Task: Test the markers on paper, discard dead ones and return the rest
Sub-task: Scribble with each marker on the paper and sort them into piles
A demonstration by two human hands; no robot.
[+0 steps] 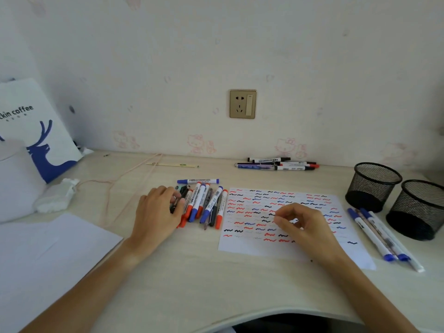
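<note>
While your right hand point(301, 223) hovers over the white test sheet covered in red, blue and black squiggles point(242, 248), its thumb and forefinger are pinched together, and whether they hold something thin you cannot tell from here. Your left hand point(157, 212) rests on the left edge of the loose heap of untested red, blue and black capped markers point(204, 205), fingers curled over the dark pens at that end and seemingly picking one out. That heap lies just left of the sheet, each marker's long axis running away from you toward the wall, so the left hand is plainly the nearer one for the next pick. One blue-capped white marker point(198, 181) lies crosswise just behind the heap. Three blue-tipped white markers point(377, 236) sit on the pale wooden desk point(192, 272) to the right of the sheet, beside two black wire-mesh pen cups point(373, 186). Another small group of markers point(278, 163) lies along the wall. Judging by the crowded sheet, testing seems well under way, with the heap not yet finished.
</note>
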